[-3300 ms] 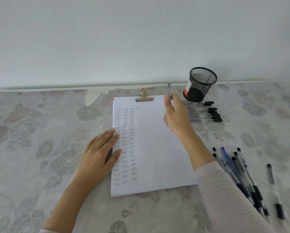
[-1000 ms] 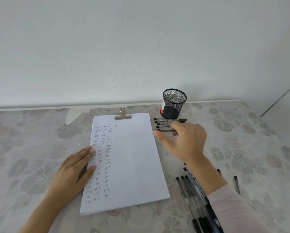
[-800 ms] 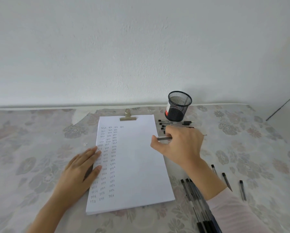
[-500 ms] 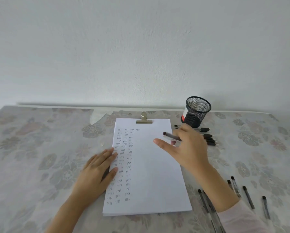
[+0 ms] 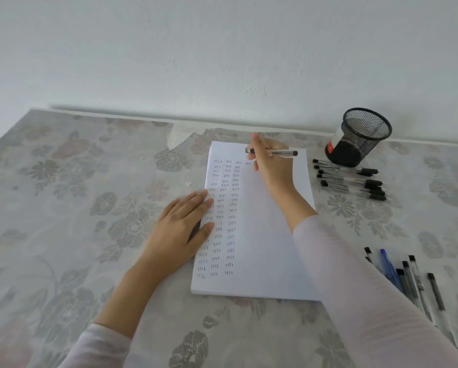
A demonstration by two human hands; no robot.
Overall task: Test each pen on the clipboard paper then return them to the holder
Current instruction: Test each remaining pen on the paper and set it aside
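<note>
The right hand (image 5: pixel 271 168) has its grip clamped on a black pen (image 5: pixel 281 153) over the top of the clipboard paper (image 5: pixel 262 248). The left hand (image 5: pixel 180 229) lies flat, fingers straight, pinning its edge. It would be best to swing the nib down beneath the fourth column's first mark.

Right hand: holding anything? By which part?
Right hand pinches a clear, black-ended plastic pen near its left end; the rest sticks out rightward. Left hand holds nothing.

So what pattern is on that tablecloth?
The tablecloth has a faded floral print, grey and pinkish flowers on pale ground; the head view shows it best.
</note>
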